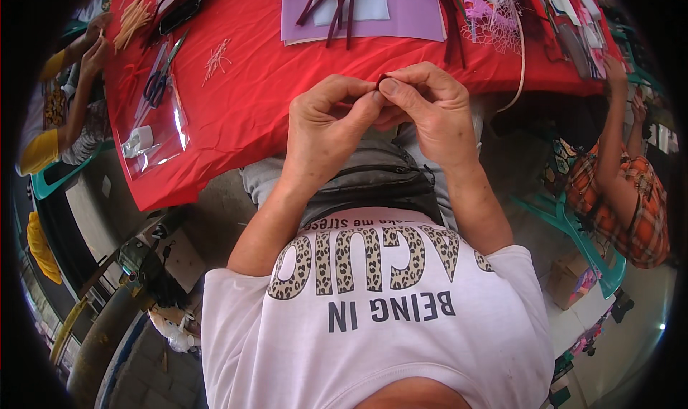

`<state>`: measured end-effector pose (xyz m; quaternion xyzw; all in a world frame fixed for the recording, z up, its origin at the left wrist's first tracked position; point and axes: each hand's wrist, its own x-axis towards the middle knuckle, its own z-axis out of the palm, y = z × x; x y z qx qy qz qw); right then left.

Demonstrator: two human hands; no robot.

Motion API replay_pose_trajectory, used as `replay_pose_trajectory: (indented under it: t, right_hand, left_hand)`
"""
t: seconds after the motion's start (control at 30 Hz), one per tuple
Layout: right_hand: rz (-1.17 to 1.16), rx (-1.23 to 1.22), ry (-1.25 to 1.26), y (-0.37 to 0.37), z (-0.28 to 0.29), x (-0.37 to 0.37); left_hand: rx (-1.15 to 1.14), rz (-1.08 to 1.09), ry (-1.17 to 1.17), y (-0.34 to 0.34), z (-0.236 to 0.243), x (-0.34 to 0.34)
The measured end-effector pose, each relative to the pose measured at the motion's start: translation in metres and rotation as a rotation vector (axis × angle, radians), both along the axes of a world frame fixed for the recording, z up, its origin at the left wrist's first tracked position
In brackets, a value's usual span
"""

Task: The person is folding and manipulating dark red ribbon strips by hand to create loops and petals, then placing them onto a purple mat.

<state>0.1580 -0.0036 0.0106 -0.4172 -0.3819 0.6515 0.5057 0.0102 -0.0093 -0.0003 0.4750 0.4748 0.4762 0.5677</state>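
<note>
Above my lap, at the near edge of the red-covered table, my left hand [330, 115] and my right hand [430, 104] meet fingertip to fingertip. Both are closed in a pinch on a small dark maroon strip [382, 80], bent into a curve between them. Most of the strip is hidden by thumbs and fingers. Just beyond my hands, several maroon fuzzy stems [349, 15] lie on a pale blue sheet [373, 1] over purple paper [416, 26]. More dark maroon stems [453, 33] hang over the paper's right side.
Scissors [156, 87], a clear plastic sheet [168, 133], a white adapter-like block [137, 142] and thin pale sticks [216, 59] lie on the red cloth [244, 101] to the left. White netting [502, 22] is at the right. People sit on both sides; a green chair [580, 244] stands right.
</note>
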Motion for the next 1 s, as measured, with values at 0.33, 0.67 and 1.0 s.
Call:
replay_pose_trajectory:
  t: [0.33,0.67,1.0]
  right_hand:
    - [0.247,0.31,-0.609,0.023,0.014,0.027]
    - [0.487,0.687,-0.951,0.032,0.013,0.023]
    - [0.272,0.227,-0.554,0.021,0.001,0.029]
  left_hand:
    - [-0.227,-0.183,0.16,0.012,0.01,-0.015]
    - [0.074,-0.375,0.583,0.02,0.01,-0.022]
    - [-0.018,-0.154,0.187,0.039,0.019,-0.052]
